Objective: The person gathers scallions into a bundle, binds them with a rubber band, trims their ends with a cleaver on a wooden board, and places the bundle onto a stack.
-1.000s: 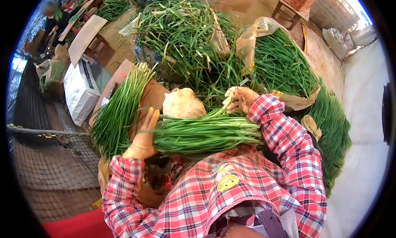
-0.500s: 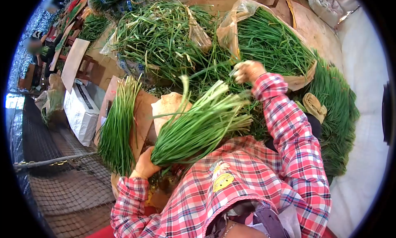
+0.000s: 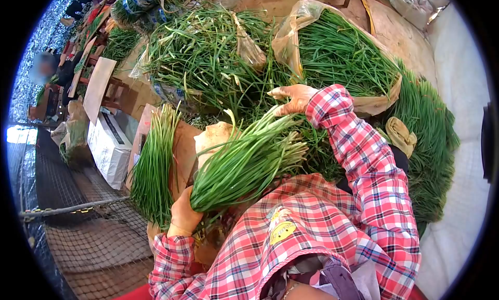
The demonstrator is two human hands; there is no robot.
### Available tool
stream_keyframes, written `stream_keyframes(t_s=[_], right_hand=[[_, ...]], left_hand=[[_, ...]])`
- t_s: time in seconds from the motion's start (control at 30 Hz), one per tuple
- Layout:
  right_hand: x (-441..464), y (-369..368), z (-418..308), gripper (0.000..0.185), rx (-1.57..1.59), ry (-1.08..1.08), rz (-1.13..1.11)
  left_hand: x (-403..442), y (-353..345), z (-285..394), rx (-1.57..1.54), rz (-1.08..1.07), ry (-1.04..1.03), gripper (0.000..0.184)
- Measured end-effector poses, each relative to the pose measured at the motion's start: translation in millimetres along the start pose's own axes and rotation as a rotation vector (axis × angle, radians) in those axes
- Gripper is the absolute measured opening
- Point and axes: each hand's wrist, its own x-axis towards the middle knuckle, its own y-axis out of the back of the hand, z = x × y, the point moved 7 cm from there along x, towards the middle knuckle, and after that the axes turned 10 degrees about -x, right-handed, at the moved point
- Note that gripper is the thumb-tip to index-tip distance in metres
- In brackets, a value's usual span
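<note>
A loose bunch of green chives [image 3: 234, 170] lies slanted in front of my body, pale stem ends up and to the right. My left hand [image 3: 185, 212] is closed around its leafy lower-left end. Just above the pale ends is my right hand [image 3: 294, 98], fingers spread and pointing left, with nothing visible in it. Left of the held bunch, another chive bundle [image 3: 153, 165] rests on a brown board [image 3: 184, 152], its stem ends pointing away from me.
Ahead lies a big tangled heap of chives [image 3: 208, 56]. An opened plastic bag [image 3: 291, 27] full of chives stands right of it, and more chives [image 3: 429, 139] line the right side. At left are a white box [image 3: 108, 149] and netting [image 3: 99, 243]. A person [image 3: 65, 69] is in the far left background.
My right hand has moved left and slightly down, and its fingers have opened from a curled shape. The left hand still grips the bunch, which has shifted little.
</note>
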Motion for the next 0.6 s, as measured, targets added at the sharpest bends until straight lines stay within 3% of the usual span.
stream_keyframes(t_s=[0.1,0.17,0.27,0.3,0.37,0.4,0.43,0.5,0.57,0.6], right_hand=[[23,-6,49,0.086,0.165,-0.003,0.065],[44,-34,76,0.091,0.225,-0.066,-0.030],[53,-67,46,0.075,0.042,0.076,-0.239],[44,-65,36,0.058,0.059,-0.168,-0.284],[51,-66,41,0.049,0.102,-0.055,-0.204],[49,-58,42,0.047,0.052,-0.123,-0.085],[53,-57,38,0.041,0.264,-0.050,-0.012],[53,-50,34,0.029,0.608,-0.247,0.012],[61,-27,15,0.023,0.764,0.011,0.177],[43,-12,-11,0.024,0.577,-0.054,0.215]], left_hand=[[-5,-2,1,0.032,0.000,-0.047,0.051],[-6,-7,-9,0.035,0.002,-0.057,0.052],[-5,-15,-21,-0.087,0.050,-0.066,0.054],[-5,-16,-22,-0.089,0.047,-0.063,0.054],[-7,-20,-22,-0.196,0.022,-0.039,0.055],[-7,-22,-22,-0.194,-0.006,-0.011,0.055],[-4,-15,-21,-0.191,-0.006,-0.012,0.055],[7,5,-8,-0.320,-0.034,-0.100,0.053],[21,22,-1,-0.485,-0.012,0.003,0.053],[25,27,6,-0.416,-0.011,-0.010,0.053]])
